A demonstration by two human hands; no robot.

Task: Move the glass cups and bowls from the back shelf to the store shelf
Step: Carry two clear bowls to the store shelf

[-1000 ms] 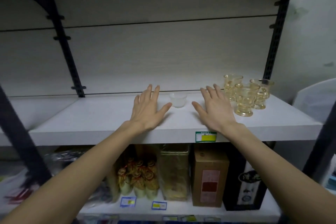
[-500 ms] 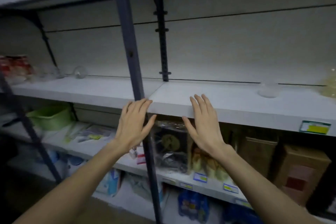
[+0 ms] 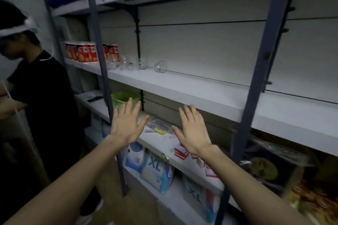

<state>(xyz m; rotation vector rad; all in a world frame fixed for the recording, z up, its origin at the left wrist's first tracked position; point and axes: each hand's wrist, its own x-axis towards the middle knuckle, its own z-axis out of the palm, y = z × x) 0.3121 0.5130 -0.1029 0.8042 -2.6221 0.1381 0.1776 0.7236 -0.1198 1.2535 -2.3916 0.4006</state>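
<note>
My left hand [image 3: 126,124] and my right hand [image 3: 193,131] are held out flat with fingers spread, empty, in front of the lower shelves. Farther left on the long white shelf [image 3: 182,86] a clear round glass bowl [image 3: 161,66] lies tilted, and several small clear glass cups [image 3: 131,63] stand beside it. Both hands are well short of this glassware, below and to its right.
Red-labelled cans [image 3: 86,54] stand left of the glasses. A person in black [image 3: 40,100] stands at the left. Blue-grey shelf posts [image 3: 102,71] [image 3: 256,71] rise in front. A green tub [image 3: 124,97], papers and packaged goods fill the lower shelves.
The view has swung left along the shelving. The amber glasses and the small white bowl have left the view; the clear glassware and a person have come into view. Both hands stay flat and empty.
</note>
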